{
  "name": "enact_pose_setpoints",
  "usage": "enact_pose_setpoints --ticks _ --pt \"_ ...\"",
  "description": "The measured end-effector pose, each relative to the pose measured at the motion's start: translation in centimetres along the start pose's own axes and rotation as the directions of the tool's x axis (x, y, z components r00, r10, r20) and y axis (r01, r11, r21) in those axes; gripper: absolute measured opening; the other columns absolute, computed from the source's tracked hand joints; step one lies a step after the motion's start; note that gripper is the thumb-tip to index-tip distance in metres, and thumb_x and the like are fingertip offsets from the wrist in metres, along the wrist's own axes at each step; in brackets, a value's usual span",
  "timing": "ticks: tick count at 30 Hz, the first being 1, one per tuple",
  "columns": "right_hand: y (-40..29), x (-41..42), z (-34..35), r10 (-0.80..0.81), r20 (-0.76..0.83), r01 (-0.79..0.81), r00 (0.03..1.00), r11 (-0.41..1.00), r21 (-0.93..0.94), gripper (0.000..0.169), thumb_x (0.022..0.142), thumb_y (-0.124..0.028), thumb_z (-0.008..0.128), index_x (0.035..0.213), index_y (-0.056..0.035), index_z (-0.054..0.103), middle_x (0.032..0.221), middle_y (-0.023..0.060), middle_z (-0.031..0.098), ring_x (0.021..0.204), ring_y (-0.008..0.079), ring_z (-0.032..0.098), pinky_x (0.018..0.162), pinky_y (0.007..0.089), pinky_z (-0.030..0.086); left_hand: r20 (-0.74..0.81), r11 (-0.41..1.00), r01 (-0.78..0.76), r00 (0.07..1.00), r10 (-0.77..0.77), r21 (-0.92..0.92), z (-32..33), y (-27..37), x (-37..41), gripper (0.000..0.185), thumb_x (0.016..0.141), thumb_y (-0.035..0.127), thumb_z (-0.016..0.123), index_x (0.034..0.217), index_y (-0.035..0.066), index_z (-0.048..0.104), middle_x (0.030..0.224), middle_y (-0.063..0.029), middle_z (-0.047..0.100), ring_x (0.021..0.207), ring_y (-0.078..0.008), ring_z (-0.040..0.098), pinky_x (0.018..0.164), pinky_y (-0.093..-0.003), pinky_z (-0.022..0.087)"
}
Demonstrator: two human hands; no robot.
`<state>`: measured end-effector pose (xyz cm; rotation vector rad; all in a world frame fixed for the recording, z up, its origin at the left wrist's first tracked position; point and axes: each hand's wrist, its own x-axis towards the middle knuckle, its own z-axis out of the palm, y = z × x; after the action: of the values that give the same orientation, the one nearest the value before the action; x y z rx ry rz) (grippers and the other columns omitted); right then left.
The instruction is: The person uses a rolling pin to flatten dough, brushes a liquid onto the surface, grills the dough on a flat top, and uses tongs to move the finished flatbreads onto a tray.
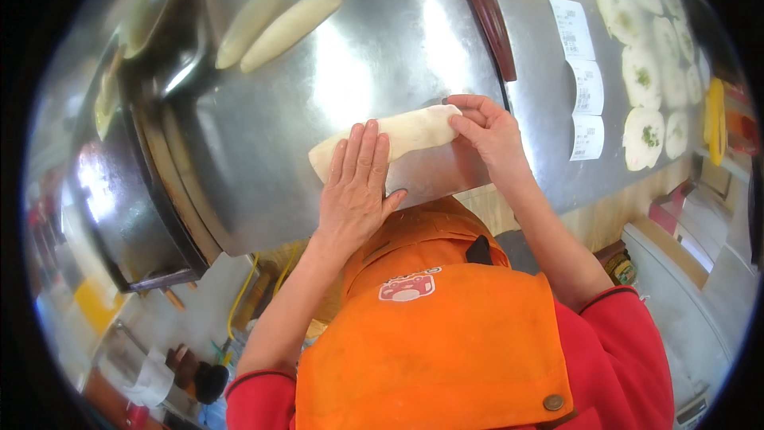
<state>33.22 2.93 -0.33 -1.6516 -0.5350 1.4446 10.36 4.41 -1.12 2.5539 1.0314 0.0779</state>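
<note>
A long, flattened piece of pale dough [418,129] lies slantwise on the steel worktop [262,191] near its front edge. My left hand [356,185] rests flat across the dough's left part, fingers extended and palm down. At the dough's right end, my right hand [486,131] pinches the tip between thumb and fingers. Farther back on the left, two smooth dough rolls [292,28] [250,22] lie side by side on the metal.
A reddish-brown bar [484,12] runs along the worktop right of the dough. Beyond it lie printed paper slips [588,86] and several flat dough rounds [643,137], some with green bits. At the left stands a dark-rimmed metal appliance [125,191]; yellow-handled items [714,122] are far right.
</note>
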Motion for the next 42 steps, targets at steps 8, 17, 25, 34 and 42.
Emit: enact_pose_setpoints --ticks 8,17,25,34,42 --pt "-1.1 -1.8 2.4 0.015 -0.067 -0.005 0.998 0.989 0.148 0.025 0.084 -0.009 0.064 0.106 0.0007 0.062 0.088 0.0056 0.068 0.080 0.0084 0.060 0.074 0.0219 0.047 0.002 0.994 0.045 0.999 -0.045 -0.097 -1.5 0.5 0.3 0.083 0.081 0.035 0.064 0.143 -0.003 0.024 0.151 -0.0192 0.023 0.141 -0.0336 0.018 0.115 -0.0468 0.016" --pt "-1.6 -4.4 8.8 -0.091 0.080 0.092 0.993 0.996 -0.006 0.024 0.086 -0.012 0.063 0.107 -0.0003 0.062 0.095 0.0078 0.069 0.085 0.0119 0.063 0.077 0.0236 0.048 -0.078 0.981 0.080 0.992 -0.095 -0.176 -2.5 -2.2 -2.9 0.074 0.086 0.023 0.058 0.145 -0.002 0.021 0.151 -0.0193 0.023 0.141 -0.0339 0.020 0.115 -0.0475 0.014" --pt "0.9 -4.8 10.2 -0.527 0.277 0.595 0.803 0.710 -0.376 0.037 0.086 -0.013 0.062 0.121 -0.0013 0.056 0.119 0.0145 0.061 0.110 0.0263 0.059 0.094 0.0343 0.046 -0.133 0.983 -0.046 0.991 0.022 -0.176 -3.2 -3.3 -6.0 0.076 0.081 0.022 0.064 0.143 -0.002 0.028 0.150 -0.0191 0.026 0.141 -0.0338 0.023 0.115 -0.0466 0.017" --pt "3.0 -1.5 7.9 -0.413 0.664 0.677 0.624 -0.139 -0.723 0.080 0.079 -0.050 0.061 0.143 -0.0108 0.034 0.149 0.0101 0.030 0.138 0.0267 0.028 0.114 0.0433 0.023 0.025 0.990 -0.126 0.991 0.128 -0.057 -2.0 -6.9 -4.2 0.080 0.076 0.032 0.067 0.142 0.004 0.033 0.150 -0.0100 0.030 0.140 -0.0247 0.026 0.115 -0.0420 0.019" --pt "2.8 -0.9 7.3 -0.424 0.629 0.690 0.651 -0.014 -0.723 0.079 0.080 -0.042 0.065 0.144 -0.0105 0.033 0.150 0.0104 0.029 0.140 0.0283 0.026 0.113 0.0430 0.023 0.094 0.991 -0.119 0.988 0.125 -0.065 -3.6 -6.8 -3.4 0.073 0.079 0.027 0.065 0.141 0.004 0.035 0.150 -0.0108 0.030 0.140 -0.0262 0.026 0.114 -0.0426 0.020"
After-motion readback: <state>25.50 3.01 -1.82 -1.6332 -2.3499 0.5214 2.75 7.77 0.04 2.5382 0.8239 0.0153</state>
